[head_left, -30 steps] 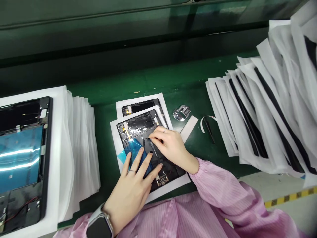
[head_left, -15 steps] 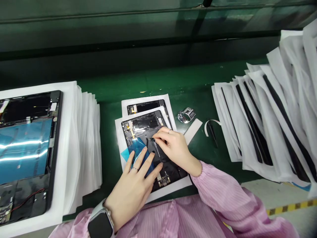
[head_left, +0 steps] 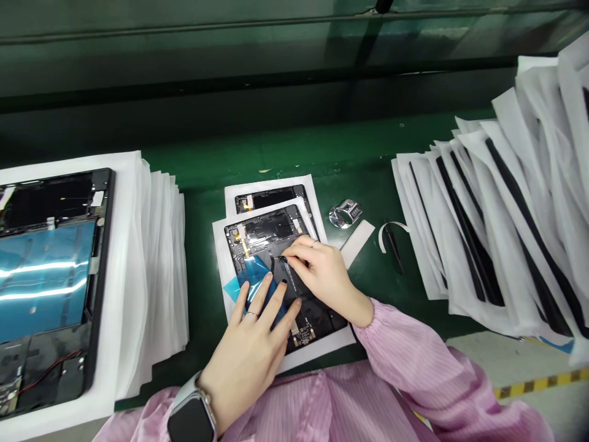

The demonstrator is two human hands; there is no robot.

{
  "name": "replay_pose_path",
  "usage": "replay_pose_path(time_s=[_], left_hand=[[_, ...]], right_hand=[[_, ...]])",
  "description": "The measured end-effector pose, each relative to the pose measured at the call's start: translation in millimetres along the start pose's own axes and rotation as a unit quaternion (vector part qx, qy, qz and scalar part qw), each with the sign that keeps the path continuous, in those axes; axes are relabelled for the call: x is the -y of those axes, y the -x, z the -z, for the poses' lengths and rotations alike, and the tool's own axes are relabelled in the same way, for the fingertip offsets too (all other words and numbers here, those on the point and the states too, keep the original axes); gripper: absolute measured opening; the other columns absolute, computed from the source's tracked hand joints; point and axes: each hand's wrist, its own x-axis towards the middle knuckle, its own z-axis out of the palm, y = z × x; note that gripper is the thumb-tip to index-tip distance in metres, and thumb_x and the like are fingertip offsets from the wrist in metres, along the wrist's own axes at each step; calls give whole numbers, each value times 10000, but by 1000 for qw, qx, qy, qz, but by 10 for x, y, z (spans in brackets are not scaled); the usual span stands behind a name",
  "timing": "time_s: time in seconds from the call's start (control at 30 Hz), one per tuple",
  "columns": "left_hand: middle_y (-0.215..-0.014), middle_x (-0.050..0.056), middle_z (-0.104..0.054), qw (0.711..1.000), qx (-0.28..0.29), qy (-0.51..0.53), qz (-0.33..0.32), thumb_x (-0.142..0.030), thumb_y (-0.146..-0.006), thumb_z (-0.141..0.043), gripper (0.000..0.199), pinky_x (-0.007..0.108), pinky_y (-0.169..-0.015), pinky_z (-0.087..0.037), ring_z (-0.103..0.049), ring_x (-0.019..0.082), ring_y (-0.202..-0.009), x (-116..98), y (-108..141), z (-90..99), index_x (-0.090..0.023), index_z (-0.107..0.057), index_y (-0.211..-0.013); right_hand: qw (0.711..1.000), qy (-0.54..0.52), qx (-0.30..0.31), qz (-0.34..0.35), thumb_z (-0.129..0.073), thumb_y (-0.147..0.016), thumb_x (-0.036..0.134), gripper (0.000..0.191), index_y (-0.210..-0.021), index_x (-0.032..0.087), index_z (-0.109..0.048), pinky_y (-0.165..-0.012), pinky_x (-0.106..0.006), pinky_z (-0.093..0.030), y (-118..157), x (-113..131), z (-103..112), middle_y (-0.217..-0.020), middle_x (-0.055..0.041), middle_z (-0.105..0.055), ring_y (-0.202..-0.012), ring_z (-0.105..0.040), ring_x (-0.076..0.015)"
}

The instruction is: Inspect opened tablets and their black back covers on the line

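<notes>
An opened tablet (head_left: 271, 230), its inner parts exposed, lies on a white foam sheet (head_left: 221, 245) in front of me. A piece of blue film (head_left: 256, 270) is folded back over its left part. My left hand (head_left: 257, 325) rests with spread fingers on this film and on the tablet. Above the middle of the tablet, my right hand (head_left: 322, 267) pinches a small black strip (head_left: 283, 259) between thumb and forefinger; most of the strip is hidden. A dark flat cable (head_left: 272, 264) shows just left of those fingertips.
Another opened tablet (head_left: 270, 199) lies partly under the first. To its right are a shiny metal ring-shaped piece (head_left: 346, 213), a pale strip (head_left: 358, 244) and black tweezers (head_left: 394, 248). Foam-wrapped stacks stand left (head_left: 161, 276) and right (head_left: 427, 227). A blue-filmed tablet (head_left: 41, 276) tops the left stack.
Both hands stay nearly in place. The right fingertips and the black strip have barely shifted; the whole view has slid slightly.
</notes>
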Motion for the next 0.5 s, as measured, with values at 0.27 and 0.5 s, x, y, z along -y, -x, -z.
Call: replay_pose_path(time_s=[0.27, 0.5], left_hand=[[-1385, 161, -646, 1000, 2, 2, 0, -223, -998, -407, 407, 692, -1002, -509, -504, 426, -1351, 6, 2, 7, -214, -624, -1344], [-1384, 158, -648, 1000, -2, -3, 0, -230, -1001, -395, 409, 691, -991, -519, -506, 425, -1349, 11, 6, 6, -214, -630, -1336]], right_hand=[[1000, -5, 0, -1, -618, -944, 88, 186, -901, 202, -759, -683, -256, -511, -5, 9, -1, -907, -8, -751, -780, -723, -161], [1000, -3, 2, -5, -613, -949, 97, 191, -903, 212, -758, -684, -254, -511, -2, 6, 2, -909, -6, -751, -787, -722, -159]])
